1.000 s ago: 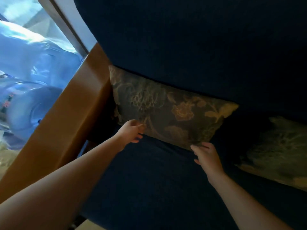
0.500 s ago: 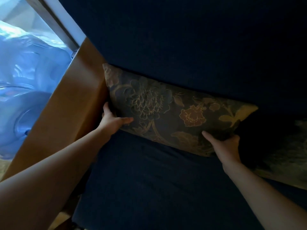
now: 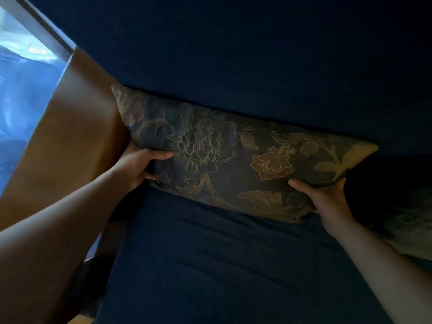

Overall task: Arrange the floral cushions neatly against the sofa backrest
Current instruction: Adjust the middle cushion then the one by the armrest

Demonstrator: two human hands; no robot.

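Cushion: a dark floral cushion (image 3: 233, 155) is lying long-side down on the sofa seat (image 3: 222, 265), its top edge leaning against the backrest (image 3: 233, 54). It is sitting tilted in view, the left end higher, the right end lower.
Pattern: a large dark bloom is showing at centre-left, a reddish flower right of centre, and pale yellow leaves at the right corner.
Left end: the cushion's left end is pressing against the brown wooden armrest (image 3: 70, 136).
Left hand: the left hand (image 3: 138, 164) is gripping the cushion's lower left end, thumb lying across the front face, the other fingers curling underneath and behind, between cushion and armrest.
Right hand: the right hand (image 3: 327, 202) is gripping the lower right corner, thumb stretching along the front edge, the remaining fingers going behind the cushion and out of sight.
Arms: both bare forearms are reaching in from the bottom of the view, the left one crossing in front of the armrest.
Second cushion: another floral cushion (image 3: 406, 225) is lying on the seat to the right, mostly in shadow and cut off by the frame edge; a dark gap is separating it from the held one, and whether it is touching the backrest cannot be told.
Sofa: seat and backrest are both showing dark blue fabric.
Beyond armrest: a pale window frame (image 3: 44, 33) and blurred blue shapes are showing at upper left.
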